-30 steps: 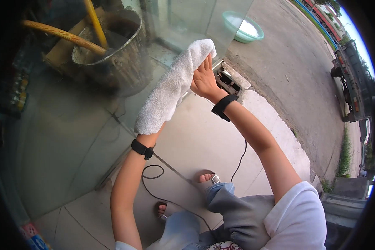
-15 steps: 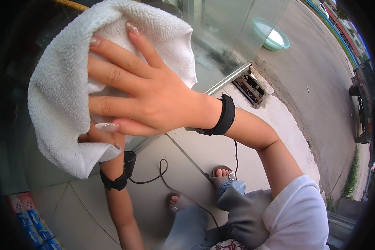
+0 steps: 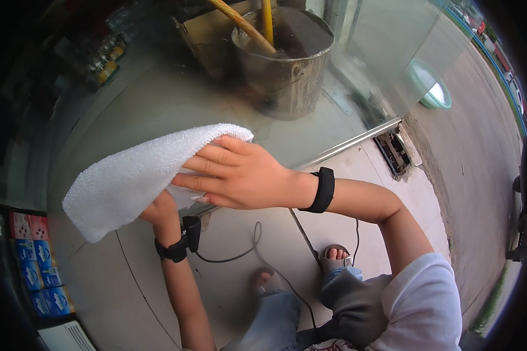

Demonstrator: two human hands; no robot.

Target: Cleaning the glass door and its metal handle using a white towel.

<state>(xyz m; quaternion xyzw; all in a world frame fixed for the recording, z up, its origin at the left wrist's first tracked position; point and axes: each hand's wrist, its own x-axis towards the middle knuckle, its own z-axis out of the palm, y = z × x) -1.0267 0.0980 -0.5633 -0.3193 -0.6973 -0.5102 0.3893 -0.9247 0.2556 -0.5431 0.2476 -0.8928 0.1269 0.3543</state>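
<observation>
A white terry towel is held up between my two hands over a glass pane. My right hand has its fingers laid along the towel's upper right edge, with the thumb underneath. From below, my left hand reaches in under the towel and bears it; its fingers are hidden by the cloth. Each wrist carries a black band, and the left one has a small black box with a cable.
Through the glass shows a dirty bucket with wooden handles in it. Outside stands a pale green basin. A metal-edged sill ends near a broken floor recess. Blue and red packs stand lower left. A cable crosses the tiles.
Both hands have come down with the towel, away from the upper left. The towel has gone from spread under my right palm to a drooping fold, and the bucket has come into view.
</observation>
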